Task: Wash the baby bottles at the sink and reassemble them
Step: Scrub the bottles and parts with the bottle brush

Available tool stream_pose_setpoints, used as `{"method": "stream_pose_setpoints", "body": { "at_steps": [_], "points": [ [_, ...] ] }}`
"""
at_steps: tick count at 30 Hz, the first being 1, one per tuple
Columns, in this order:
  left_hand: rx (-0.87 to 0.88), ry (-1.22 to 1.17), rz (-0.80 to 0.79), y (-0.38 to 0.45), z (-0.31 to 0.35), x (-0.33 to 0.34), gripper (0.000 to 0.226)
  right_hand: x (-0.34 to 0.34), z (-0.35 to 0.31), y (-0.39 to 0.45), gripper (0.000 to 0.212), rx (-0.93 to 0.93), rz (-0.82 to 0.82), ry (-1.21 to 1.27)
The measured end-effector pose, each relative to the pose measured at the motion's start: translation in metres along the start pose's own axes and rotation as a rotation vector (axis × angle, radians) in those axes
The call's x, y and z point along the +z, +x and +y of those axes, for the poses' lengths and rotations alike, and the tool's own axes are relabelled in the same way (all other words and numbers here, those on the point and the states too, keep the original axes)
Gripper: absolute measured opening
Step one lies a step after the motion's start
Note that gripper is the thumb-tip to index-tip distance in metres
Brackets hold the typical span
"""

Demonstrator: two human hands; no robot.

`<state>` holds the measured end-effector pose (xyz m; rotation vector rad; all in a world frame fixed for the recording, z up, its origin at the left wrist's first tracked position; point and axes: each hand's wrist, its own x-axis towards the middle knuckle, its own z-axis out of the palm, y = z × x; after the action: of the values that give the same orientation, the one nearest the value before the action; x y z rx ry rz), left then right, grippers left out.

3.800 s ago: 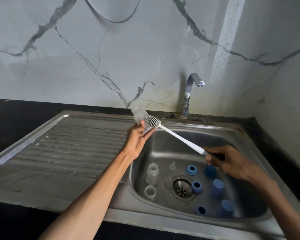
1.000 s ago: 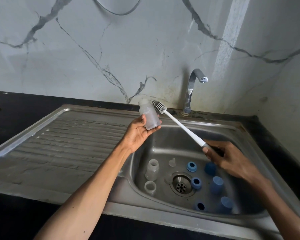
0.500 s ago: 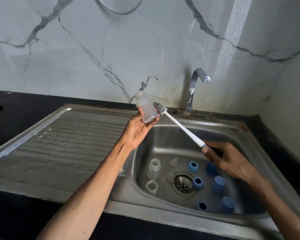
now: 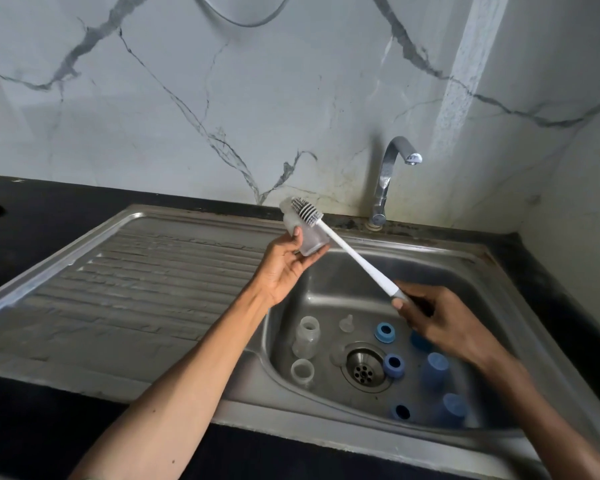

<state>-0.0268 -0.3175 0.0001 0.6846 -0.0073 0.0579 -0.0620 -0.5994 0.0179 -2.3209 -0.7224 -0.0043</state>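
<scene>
Step in hand: the outside of one clear bottle [image 4: 307, 237] is being scrubbed with the brush [image 4: 347, 249]; this is judged from the brush head, which lies against the upper part of the bottle, not inside it.
Left hand [image 4: 284, 268]: its fingers and thumb are curled round the bottle, which is held up over the back rim of the sink [image 4: 194, 211], at about 12 o'clock of the basin.
Right hand [image 4: 440, 320]: it is clamped on the dark end of the brush handle, above the basin at about 3 o'clock of the drain [image 4: 362, 367].
Tap [image 4: 392, 174]: no water is seen to run from it.
Next move, as a judgement: the brush head is probably to be put into the mouth of the bottle, so the opening must be turned toward the brush; which end faces the brush cannot be told.
Bottles counted: three, one held and two in the basin at 9 o'clock of the drain, one bottle [image 4: 307, 336] lying and one bottle [image 4: 302, 370] seen from its mouth.
Teats: one clear teat [image 4: 347, 322] at 12 o'clock of the drain; a second one beside the drain is too faint to confirm.
Blue rings: three, ring [image 4: 384, 332], ring [image 4: 394, 365] and ring [image 4: 400, 412].
Blue caps: three, one cap [image 4: 419, 341] partly hidden under the right hand, cap [image 4: 435, 370] and cap [image 4: 452, 408].
Progress: reassembly is not yet begun, it seems.
</scene>
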Motion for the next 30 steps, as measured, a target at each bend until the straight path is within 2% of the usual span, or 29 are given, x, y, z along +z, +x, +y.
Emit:
{"method": "stream_pose_setpoints", "body": {
  "at_steps": [1,3,6,8,11,16,17,20,22,24,27,30],
  "points": [
    [-0.001,0.007,-0.013,0.0,-0.002,0.002,0.016,0.001,-0.002,0.0,0.013,-0.002,0.011,0.01],
    [0.028,-0.037,-0.031,0.003,0.001,0.002,0.006,-0.006,-0.001,-0.001,0.014,-0.003,-0.023,0.031],
    [0.08,-0.103,0.003,0.009,0.016,-0.013,0.038,-0.021,0.005,-0.006,0.014,-0.006,-0.138,-0.028],
    [0.078,-0.083,-0.011,0.008,0.022,-0.017,0.045,-0.025,0.007,-0.006,0.019,0.014,-0.153,-0.066],
    [0.059,-0.075,-0.031,0.006,0.017,-0.011,0.012,-0.022,0.008,-0.004,0.013,0.006,-0.147,-0.016],
    [0.08,-0.072,-0.062,0.004,0.017,-0.012,0.003,-0.022,0.014,-0.003,0.01,0.039,-0.094,0.019],
    [0.082,-0.07,-0.077,0.004,0.018,-0.012,0.006,-0.021,0.015,-0.003,0.012,0.051,-0.083,0.021],
    [0.047,0.007,-0.117,0.007,0.012,-0.01,0.048,-0.017,0.018,-0.001,0.013,0.067,-0.069,0.032],
    [0.022,0.069,-0.146,0.007,0.005,-0.005,0.06,-0.014,0.018,0.0,0.012,0.056,-0.048,0.053],
    [0.022,0.074,-0.151,0.007,0.003,-0.003,0.06,-0.015,0.017,0.001,0.011,0.051,-0.043,0.066],
    [0.059,-0.048,-0.083,0.01,0.013,-0.012,0.045,-0.022,0.02,-0.003,0.007,0.044,-0.109,0.055],
    [0.07,-0.052,-0.062,0.009,0.017,-0.019,0.045,-0.025,0.021,-0.005,0.007,0.037,-0.137,0.031]
  ]
}}
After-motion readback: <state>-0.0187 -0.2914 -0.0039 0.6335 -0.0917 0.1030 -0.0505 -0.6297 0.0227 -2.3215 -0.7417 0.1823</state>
